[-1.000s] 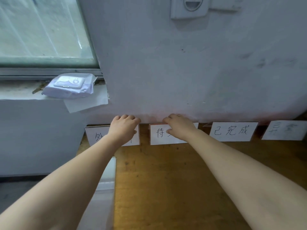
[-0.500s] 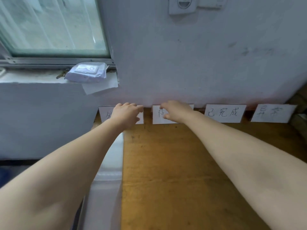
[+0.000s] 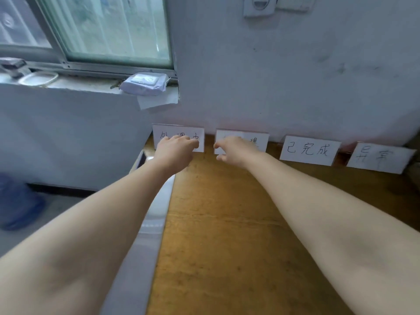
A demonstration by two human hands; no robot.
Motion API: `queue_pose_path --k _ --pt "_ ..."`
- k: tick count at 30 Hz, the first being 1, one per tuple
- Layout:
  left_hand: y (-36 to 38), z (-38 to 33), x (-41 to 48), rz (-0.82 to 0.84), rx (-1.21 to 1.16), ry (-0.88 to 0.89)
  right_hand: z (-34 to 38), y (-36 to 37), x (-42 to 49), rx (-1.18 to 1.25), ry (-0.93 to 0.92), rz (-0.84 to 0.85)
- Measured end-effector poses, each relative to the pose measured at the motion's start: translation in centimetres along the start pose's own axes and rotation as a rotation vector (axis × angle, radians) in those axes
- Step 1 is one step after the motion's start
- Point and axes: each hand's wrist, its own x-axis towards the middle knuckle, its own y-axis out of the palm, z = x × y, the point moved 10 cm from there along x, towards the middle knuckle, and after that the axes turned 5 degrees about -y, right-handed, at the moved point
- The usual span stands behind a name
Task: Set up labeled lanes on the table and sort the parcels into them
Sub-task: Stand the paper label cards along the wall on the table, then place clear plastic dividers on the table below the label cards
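Four white label cards with handwritten characters lean against the wall at the back of the wooden table [image 3: 227, 223]. My left hand [image 3: 176, 150] rests on the first card [image 3: 162, 133], fingers curled over its lower half. My right hand [image 3: 234, 150] pinches the left edge of the second card [image 3: 259, 142] and hides its first characters. The third card [image 3: 309, 150] and the fourth card [image 3: 381, 158] stand untouched to the right. No parcels are in view.
A white unit [image 3: 145, 235] borders the table's left edge. A pack of wipes [image 3: 144, 84] lies on the window sill above it. A blue water jug [image 3: 16, 201] stands on the floor at the left. The wall closes off the table's back.
The view has tilted and shifted, showing more floor and window. Both hands have slid lower on their cards, uncovering the tops of the characters. The cards remain against the wall.
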Motion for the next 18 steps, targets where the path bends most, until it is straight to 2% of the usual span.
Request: queue_pose_path --k 7,18 --pt "-0.6 2.4 -3.9 0.012 -0.028 -0.065 4.3 1.1 -1.1 -0.044 -0.101 0.012" --pt "2.9 13.1 -8.6 0.119 -0.04 -0.212 13.9 2.8 2.1 -0.006 -0.199 0.056"
